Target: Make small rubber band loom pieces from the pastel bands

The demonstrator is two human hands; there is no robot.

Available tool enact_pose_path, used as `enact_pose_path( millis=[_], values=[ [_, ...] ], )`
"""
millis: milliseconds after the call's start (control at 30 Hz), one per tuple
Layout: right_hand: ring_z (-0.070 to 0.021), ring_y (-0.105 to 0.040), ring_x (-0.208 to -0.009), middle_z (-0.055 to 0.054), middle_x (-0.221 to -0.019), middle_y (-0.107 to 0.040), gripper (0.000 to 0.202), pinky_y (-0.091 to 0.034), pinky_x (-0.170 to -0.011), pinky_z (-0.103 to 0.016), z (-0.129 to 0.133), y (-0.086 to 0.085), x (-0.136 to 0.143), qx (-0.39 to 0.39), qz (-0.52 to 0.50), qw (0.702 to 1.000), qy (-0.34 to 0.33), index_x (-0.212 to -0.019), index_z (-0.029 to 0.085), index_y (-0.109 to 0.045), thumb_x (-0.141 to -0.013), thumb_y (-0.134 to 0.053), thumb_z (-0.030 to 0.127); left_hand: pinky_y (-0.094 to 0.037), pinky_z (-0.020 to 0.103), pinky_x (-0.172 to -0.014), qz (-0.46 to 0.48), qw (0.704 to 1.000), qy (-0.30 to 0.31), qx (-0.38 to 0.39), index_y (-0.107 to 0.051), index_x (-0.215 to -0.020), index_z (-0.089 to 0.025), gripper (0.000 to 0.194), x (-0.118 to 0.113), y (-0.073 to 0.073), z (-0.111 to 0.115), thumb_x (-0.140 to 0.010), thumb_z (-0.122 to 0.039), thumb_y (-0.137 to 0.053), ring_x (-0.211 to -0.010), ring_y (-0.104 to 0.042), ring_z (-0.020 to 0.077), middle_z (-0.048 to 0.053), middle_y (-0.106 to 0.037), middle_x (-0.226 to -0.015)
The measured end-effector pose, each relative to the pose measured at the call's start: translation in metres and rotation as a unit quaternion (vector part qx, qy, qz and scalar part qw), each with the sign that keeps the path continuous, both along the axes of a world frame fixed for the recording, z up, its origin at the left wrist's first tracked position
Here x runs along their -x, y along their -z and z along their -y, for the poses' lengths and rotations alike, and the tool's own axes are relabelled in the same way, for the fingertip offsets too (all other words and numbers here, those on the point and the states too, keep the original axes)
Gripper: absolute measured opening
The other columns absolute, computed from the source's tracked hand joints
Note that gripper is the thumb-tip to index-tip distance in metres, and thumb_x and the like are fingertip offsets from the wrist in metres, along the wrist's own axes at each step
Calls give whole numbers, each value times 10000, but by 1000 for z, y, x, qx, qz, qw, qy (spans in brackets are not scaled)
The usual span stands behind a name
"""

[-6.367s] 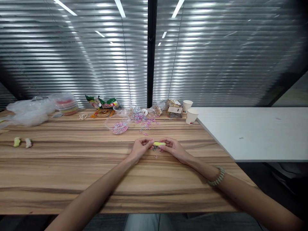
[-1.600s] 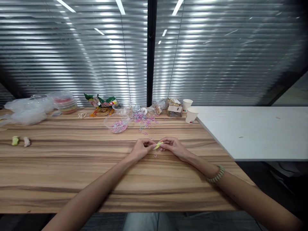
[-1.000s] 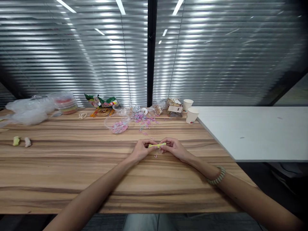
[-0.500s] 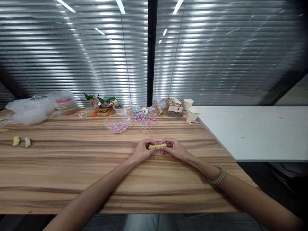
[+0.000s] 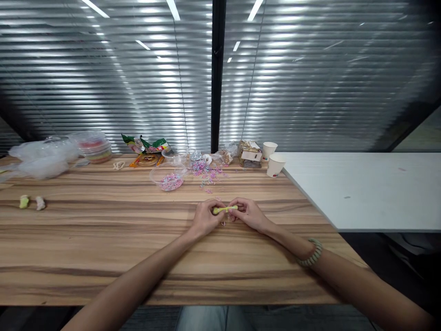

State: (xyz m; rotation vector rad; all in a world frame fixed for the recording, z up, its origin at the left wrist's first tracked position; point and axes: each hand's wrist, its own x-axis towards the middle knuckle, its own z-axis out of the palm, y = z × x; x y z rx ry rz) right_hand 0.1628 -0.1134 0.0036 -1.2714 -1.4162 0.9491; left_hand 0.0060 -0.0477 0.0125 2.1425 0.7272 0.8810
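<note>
A short yellow strip (image 5: 225, 209), narrow in the middle and thicker at its ends, is held level between my two hands above the wooden table. My left hand (image 5: 206, 218) pinches its left end between thumb and fingers. At the other end, my right hand (image 5: 252, 215) has closed its thumb and fingertips on the strip. What the strip is made of is too small to tell. Just below the fingers lies a tiny pale loop (image 5: 223, 224) on the tabletop.
A clear bowl (image 5: 161, 171) of small pink and purple pieces stands beyond my hands, with more pieces (image 5: 208, 175) scattered beside it. Two paper cups (image 5: 275, 166) are at the back right. Plastic bags (image 5: 43, 158) and stacked tubs (image 5: 93, 147) sit back left, two small lumps (image 5: 40, 203) nearer.
Very little differs. My left hand has turned slightly at the wrist, while both hands keep their pinch on the yellow strip in the same place.
</note>
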Motion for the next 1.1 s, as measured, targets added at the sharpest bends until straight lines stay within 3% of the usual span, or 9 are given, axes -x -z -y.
enact_pose_path(
  millis=[400, 600, 800, 1100],
  values=[
    [-113, -562, -512, -12, -604, -582, 302, -474, -519, -252, 1, -3, 4, 8, -21, 1000, 18, -779, 139, -548, -691, -607, 422, -427, 239, -679, 3, 1000, 2, 6, -666, -788, -167, 171, 0, -1, 1, -711, -284, -568, -753, -589, 159, 43, -669, -815],
    [-116, -564, -544, -17, -631, -597, 320, -470, -544, -255, 1, -4, 2, 13, -51, 999, 9, -806, 142, -558, -687, -609, 435, -433, 250, -697, 30, 991, 52, 117, -660, -853, -145, 259, 0, 5, -9, -711, -343, -572, -796, -583, 176, 63, -665, -874],
    [-129, -588, -642, -45, -717, -626, 314, -452, -593, -247, 1, -5, -2, 20, -79, 997, -9, -856, 135, -572, -699, -614, 404, -427, 256, -729, 70, 959, 94, 259, -656, -862, -138, 288, 1, 8, -18, -687, -362, -608, -772, -584, 159, 63, -666, -853],
    [-136, -575, -670, -36, -749, -635, 266, -423, -626, -247, -1, -2, -7, 17, -113, 993, -30, -817, 148, -597, -732, -586, 400, -424, 253, -728, 131, 927, 115, 332, -653, -844, -136, 271, 2, 10, -19, -650, -326, -660, -722, -586, 137, 53, -670, -788]
  ],
)
